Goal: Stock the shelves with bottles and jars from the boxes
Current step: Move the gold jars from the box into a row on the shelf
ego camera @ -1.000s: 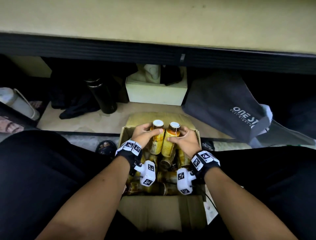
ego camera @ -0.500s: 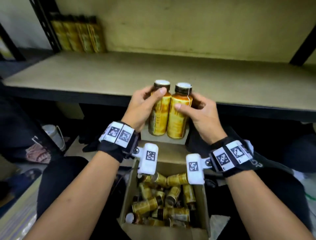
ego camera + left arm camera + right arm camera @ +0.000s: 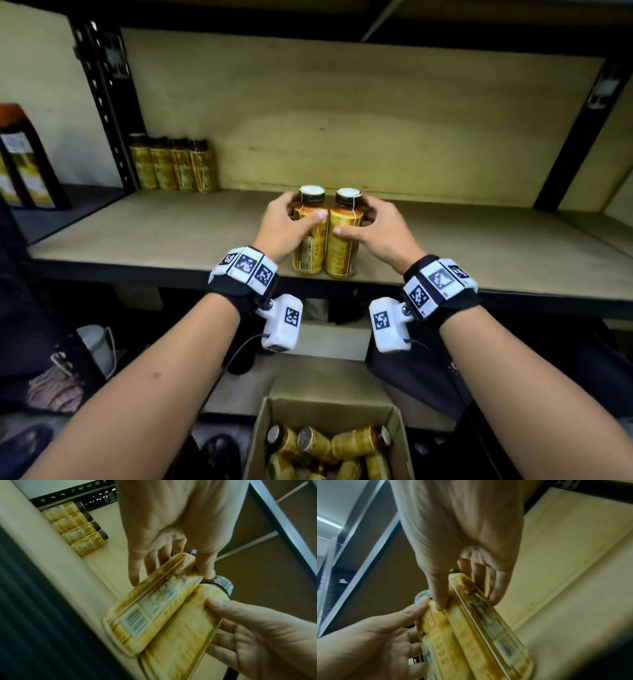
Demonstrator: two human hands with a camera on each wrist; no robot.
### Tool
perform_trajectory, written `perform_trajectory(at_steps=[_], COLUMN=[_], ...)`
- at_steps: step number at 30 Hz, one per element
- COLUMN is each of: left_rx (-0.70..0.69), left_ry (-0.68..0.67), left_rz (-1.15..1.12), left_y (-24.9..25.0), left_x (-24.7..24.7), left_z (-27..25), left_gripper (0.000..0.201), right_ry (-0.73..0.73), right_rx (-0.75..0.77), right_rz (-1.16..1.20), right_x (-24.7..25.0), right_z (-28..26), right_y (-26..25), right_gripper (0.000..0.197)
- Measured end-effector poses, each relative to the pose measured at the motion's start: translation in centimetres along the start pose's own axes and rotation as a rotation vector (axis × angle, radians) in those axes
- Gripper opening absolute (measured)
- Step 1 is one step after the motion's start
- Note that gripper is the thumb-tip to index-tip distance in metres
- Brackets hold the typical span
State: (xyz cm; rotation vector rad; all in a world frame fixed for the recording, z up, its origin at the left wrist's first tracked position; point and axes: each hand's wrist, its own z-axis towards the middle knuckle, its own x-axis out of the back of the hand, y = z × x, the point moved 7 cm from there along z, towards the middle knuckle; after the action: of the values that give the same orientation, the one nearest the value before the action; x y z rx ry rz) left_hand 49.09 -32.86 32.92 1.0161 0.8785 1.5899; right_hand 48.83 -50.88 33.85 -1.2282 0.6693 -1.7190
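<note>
Two amber bottles with yellow labels and white-topped caps stand upright side by side at the front edge of the wooden shelf [image 3: 171, 233]. My left hand [image 3: 291, 219] grips the left bottle [image 3: 310, 250]. My right hand [image 3: 375, 226] grips the right bottle [image 3: 340, 253]. The two bottles touch each other. In the left wrist view, my left hand [image 3: 164, 545] has its thumb and fingers around the left bottle [image 3: 154, 601]. In the right wrist view, my right hand [image 3: 462, 547] wraps the right bottle [image 3: 496, 628]. Whether the bottoms rest on the board is unclear.
Several matching bottles [image 3: 174, 164] stand in a row at the shelf's back left corner. An open cardboard box [image 3: 260, 431] with several bottles lying inside sits below, between my arms. A black upright [image 3: 106, 113] bounds the shelf on the left. Bags and clutter lie under the shelf.
Both hands rose out of the box with one bottle each and moved forward to the shelf's front edge. The view tilted up from the box to the shelf.
</note>
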Motion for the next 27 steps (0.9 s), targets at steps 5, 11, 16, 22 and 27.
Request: perform_trajectory(at_steps=[5,11,16,22,27], left_rx=[0.072,0.091,0.145,0.201,0.206], left_ry=[-0.036,-0.056,-0.047,-0.053,0.008], left_rz=[0.271,0.578,0.843,1.173,1.370], left_y=[0.6,0.7,-1.9,-5.9,-8.7], left_x=[1.5,4.4,8.3,13.2,16.4], left_z=[2.7,6.9,12.9,20.7,26.6], left_gripper=[0.059,0.056,0.066,0.062,0.061], right_ry=[-0.078,-0.150,-0.187,-0.178,-0.173], right_rx=[-0.055,-0.081,-0.073,-0.038,0.002], right_rz=[-0.152,-0.188,-0.241,-0.303,-0.305], right_x=[-1.0,-5.1,-10.8,-17.8,-22.5], right_z=[2.2,7.0,13.1,20.5,26.1], right_y=[-1.0,-1.2,-1.4,-1.6,-1.1], right_gripper=[0.066,0.063,0.064,0.062,0.063])
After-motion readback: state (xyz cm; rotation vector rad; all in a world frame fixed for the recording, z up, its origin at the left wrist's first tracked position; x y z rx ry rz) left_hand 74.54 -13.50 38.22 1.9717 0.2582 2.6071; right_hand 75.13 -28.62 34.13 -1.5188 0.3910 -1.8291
